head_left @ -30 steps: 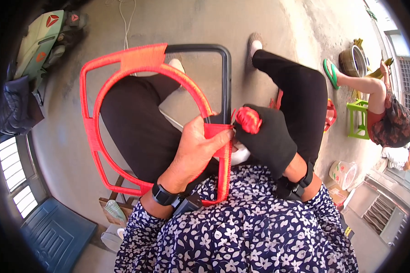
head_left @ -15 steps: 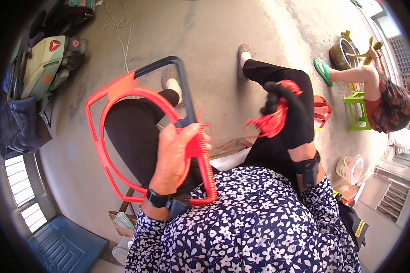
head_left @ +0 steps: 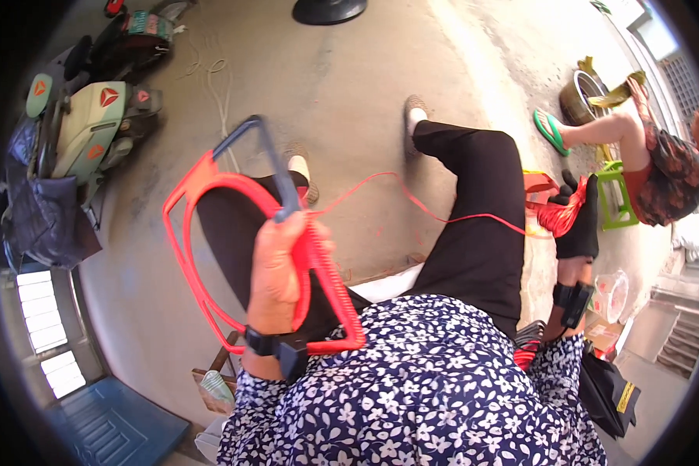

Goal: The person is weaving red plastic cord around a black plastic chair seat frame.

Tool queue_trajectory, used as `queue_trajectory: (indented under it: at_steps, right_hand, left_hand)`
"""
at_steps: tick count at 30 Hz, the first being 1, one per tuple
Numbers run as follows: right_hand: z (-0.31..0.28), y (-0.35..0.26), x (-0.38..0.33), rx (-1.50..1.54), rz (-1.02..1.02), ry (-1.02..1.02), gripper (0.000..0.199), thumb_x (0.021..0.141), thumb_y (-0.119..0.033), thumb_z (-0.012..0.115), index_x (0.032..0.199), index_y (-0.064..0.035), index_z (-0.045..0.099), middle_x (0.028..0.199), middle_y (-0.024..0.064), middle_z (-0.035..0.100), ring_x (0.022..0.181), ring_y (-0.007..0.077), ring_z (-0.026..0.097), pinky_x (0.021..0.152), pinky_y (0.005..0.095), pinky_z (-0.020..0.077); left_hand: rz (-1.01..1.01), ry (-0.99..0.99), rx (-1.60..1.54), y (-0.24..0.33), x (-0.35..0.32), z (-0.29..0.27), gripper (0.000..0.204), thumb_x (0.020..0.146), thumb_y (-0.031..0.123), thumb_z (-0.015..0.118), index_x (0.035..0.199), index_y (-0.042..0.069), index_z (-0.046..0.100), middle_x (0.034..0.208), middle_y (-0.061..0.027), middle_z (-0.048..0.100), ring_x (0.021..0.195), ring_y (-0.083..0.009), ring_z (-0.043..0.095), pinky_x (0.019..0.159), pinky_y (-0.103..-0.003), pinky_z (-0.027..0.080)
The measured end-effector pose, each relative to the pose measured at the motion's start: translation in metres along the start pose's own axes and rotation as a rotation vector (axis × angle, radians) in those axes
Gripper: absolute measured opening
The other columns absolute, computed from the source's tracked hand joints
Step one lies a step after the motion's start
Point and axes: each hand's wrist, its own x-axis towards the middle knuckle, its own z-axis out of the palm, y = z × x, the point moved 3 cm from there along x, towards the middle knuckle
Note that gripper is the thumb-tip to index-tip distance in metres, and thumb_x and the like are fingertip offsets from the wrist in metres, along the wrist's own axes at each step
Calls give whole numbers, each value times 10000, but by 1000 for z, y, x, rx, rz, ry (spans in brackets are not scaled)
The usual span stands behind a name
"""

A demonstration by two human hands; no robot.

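My bare left hand (head_left: 278,264) is closed around one side of a flat frame (head_left: 198,179), an angular outline with a round ring inside it. Red cord wraps most of this frame, while a bar at its far corner (head_left: 274,159) shows bare and dark. Out to the right, my right hand (head_left: 575,225), in a black glove, grips a bundle of red cord (head_left: 558,216). A single strand (head_left: 396,175) runs slack from the frame beside my left hand, over my right leg, to that bundle.
Scooters (head_left: 93,128) stand at the far left, near white cable on the floor. At right another person sits on a green stool (head_left: 617,194) beside a metal pot (head_left: 579,101). A translucent bucket (head_left: 610,295) and black bag (head_left: 610,392) lie nearer. A blue slab (head_left: 120,423) is at lower left.
My right hand has swung outward to the right with the cord bundle, drawing out a long strand. My left hand has shifted slightly left, and the frame has tilted.
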Motion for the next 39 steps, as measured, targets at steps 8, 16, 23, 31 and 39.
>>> queue_trajectory:
  at_steps: [8, 16, 23, 31, 39]
  right_hand:
    - [201, 146, -31, -1016, 593, -653, 342, 854, -197, 666, 1147, -34, 602, 972, 111, 672, 881, 148, 615, 795, 298, 486]
    - [229, 246, 9, -787, 230, -632, 565, 874, -263, 678, 1343, -36, 458, 1046, 121, 663, 930, 152, 625, 792, 300, 515]
    - [212, 228, 22, -261, 231, -307, 658, 900, -259, 648, 1417, -2, 332, 1247, 145, 563, 1140, 188, 556, 921, 330, 482]
    - [293, 153, -24, -1359, -819, -788, 615, 690, -164, 756, 1274, -102, 573, 1372, 143, 482, 1308, 382, 415, 1062, 452, 362]
    - [248, 144, 0, -406, -137, -271, 261, 869, -116, 578, 1100, 4, 588, 1202, 126, 606, 1065, 203, 597, 918, 321, 467]
  left_hand:
    - [94, 102, -31, -20, 7, 14, 284, 979, 216, 488, 1173, 15, 540, 942, -117, 657, 791, -181, 650, 717, -293, 531]
    - [214, 84, 478, -28, 6, 11, 224, 953, 48, 485, 1159, -16, 547, 999, -43, 607, 855, -72, 555, 754, -235, 467]
    - [898, 409, 734, -7, -15, 24, 300, 905, -2, 554, 1201, -38, 534, 1085, -140, 599, 1008, -211, 589, 859, -318, 484]
    - [1410, 117, 1018, 0, -40, 37, 432, 819, 73, 713, 1187, -22, 510, 1159, -200, 572, 1027, -326, 589, 859, -403, 502]
    - [492, 174, 365, -13, -12, 18, 273, 935, 66, 576, 1188, -16, 511, 967, -59, 603, 818, -79, 566, 733, -230, 464]
